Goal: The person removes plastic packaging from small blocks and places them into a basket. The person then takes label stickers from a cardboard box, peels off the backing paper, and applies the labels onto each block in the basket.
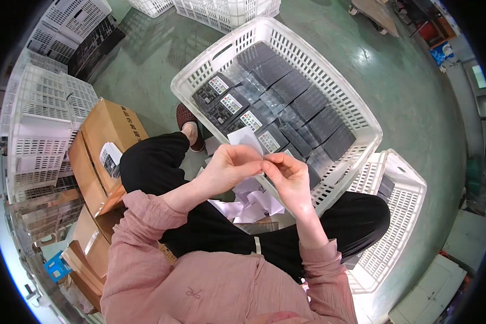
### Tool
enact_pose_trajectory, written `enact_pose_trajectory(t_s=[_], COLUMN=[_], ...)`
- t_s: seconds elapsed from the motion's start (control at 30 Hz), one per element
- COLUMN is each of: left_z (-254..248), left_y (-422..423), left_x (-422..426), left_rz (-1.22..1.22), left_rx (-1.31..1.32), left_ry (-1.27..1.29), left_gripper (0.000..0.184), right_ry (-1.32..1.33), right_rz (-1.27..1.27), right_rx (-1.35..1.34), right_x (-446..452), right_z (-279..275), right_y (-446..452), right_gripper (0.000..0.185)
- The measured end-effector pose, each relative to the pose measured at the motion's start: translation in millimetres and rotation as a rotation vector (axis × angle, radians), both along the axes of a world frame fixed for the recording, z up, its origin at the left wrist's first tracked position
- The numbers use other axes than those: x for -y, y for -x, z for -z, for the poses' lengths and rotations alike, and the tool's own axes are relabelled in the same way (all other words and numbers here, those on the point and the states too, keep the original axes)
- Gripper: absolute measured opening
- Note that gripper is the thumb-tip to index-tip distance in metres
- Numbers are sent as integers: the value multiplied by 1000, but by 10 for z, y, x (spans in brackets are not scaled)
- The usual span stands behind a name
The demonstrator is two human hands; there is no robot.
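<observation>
My left hand (233, 168) is closed, thumb and fingers pinching a small white paper sheet (245, 139). My right hand (289, 181) meets it fingertip to fingertip and pinches at the sheet's lower corner; the exact contact is hidden by the fingers. Just beyond both hands stands a white plastic crate (356, 110) filled with rows of dark boxes (291, 89), some under clear plastic wrap. Several boxes along the near left side carry white labels with coloured marks (231, 103). Below my hands, between my legs, lies a pile of loose white papers (249, 202).
A second white crate (399, 216) stands at the right, partly under the first. Cardboard boxes (94, 156) are beside my left leg. Stacked white crates (40, 124) line the left, and more crates (227, 13) stand at the back on the green floor (156, 65).
</observation>
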State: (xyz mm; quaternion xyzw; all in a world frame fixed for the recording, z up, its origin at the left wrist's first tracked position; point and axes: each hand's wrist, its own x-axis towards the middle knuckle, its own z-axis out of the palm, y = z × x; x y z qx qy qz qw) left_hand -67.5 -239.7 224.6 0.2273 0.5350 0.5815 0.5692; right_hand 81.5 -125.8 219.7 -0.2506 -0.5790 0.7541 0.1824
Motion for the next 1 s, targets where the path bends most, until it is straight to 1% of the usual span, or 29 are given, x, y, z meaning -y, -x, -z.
enact_pose_trajectory(t_s=[0.13,0.2,0.23,0.3,0.37,0.4,0.43,0.5,0.53,0.6,0.63,0.67,0.7,0.73,0.8,0.83,0.87,0.9,0.93,0.97,1.0], left_z=[129,133,128,61,170,204,222,231,215,227,259,312,354,393,271,378,335,273,242,277,351], left_y=[-3,1,6,30,143,190,214,233,230,193,164,103,55,11,-29,-86,-114,-120,-123,-136,-151], left_x=[20,21,27,25,104,132,169,230,258,330,356,388,408,412,228,183,99,14,-30,-23,-11], left_rz=[12,23,-8,-50,-24,15,15,108,164,342,528,495,460,439,290,112,47,-20,0,-5,-27], left_rx=[-20,-32,-31,-38,-118,-193,-192,-422,-697,-1089,-1206,-1280,-1352,-1302,-786,-491,-316,-140,-79,-76,-56], left_ry=[-5,4,30,52,70,115,114,230,234,278,356,273,188,179,160,99,90,80,84,83,72], left_gripper=[5,4,4,5,4,7,7,13,18,20,17,16,15,23,38,46,42,39,35,35,32], right_ry=[36,-52,-52,-173,-311,-397,-429,-500,-565,-575,-533,-535,-679,-821,-917,-1012,-1092,-1137,-1109,-1081,-1067], right_rz=[-12,-22,-20,18,78,98,110,173,213,362,390,389,392,393,293,279,271,226,174,122,-14], right_rx=[53,157,158,197,252,275,305,313,336,337,371,371,335,297,257,200,152,135,130,125,118], right_x=[-36,-58,-80,-162,-304,-378,-428,-530,-586,-655,-680,-649,-590,-524,-368,-293,-209,-133,-48,11,12], right_z=[35,1,-8,-34,-81,-103,-142,-159,-171,-250,-255,-257,-258,-260,-211,-141,-116,-99,-90,-80,-72], right_y=[-16,-26,-41,-82,-152,-197,-249,-353,-403,-426,-451,-432,-389,-341,-240,-178,-102,-60,-25,-17,-28], right_gripper=[12,11,11,11,10,10,9,10,10,9,8,8,6,6,5,5,9,10,10,9,21])
